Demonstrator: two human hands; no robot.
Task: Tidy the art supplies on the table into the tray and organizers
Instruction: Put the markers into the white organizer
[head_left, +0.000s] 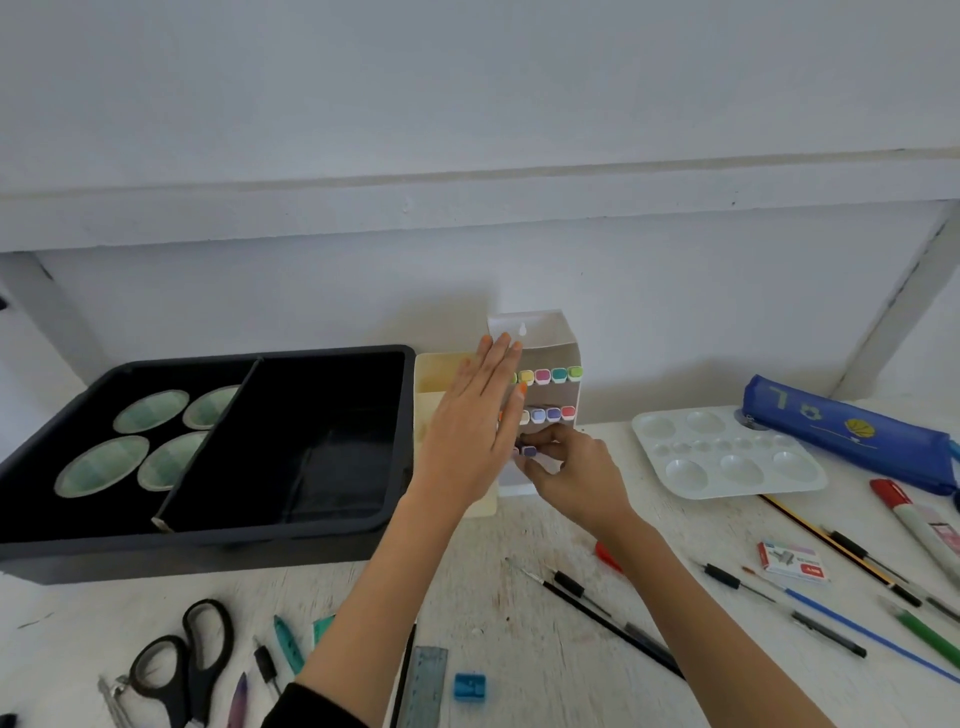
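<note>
White plastic, thin and boxy, formed the rack (550, 338) at the middle of the frame, standing on the surface (519, 535) just right of the black tray (311, 525). The left hand (470, 431) lay flat against the rack's left part, fingers straight, grip apart, apparently bracing it. The right hand (574, 475) had its grip pinched on a purple-capped marker (529, 451) at the rack's lowest row, under two rows of pastel square caps. The marker looked light, stiff and smooth, probably slippery. Holding it near the cap end seemed best for sliding it in. The rack seemed light enough to skid or tip. Scissors (176, 660), pens (826, 631) and a glossy dimpled palette (727, 457) lay around.
</note>
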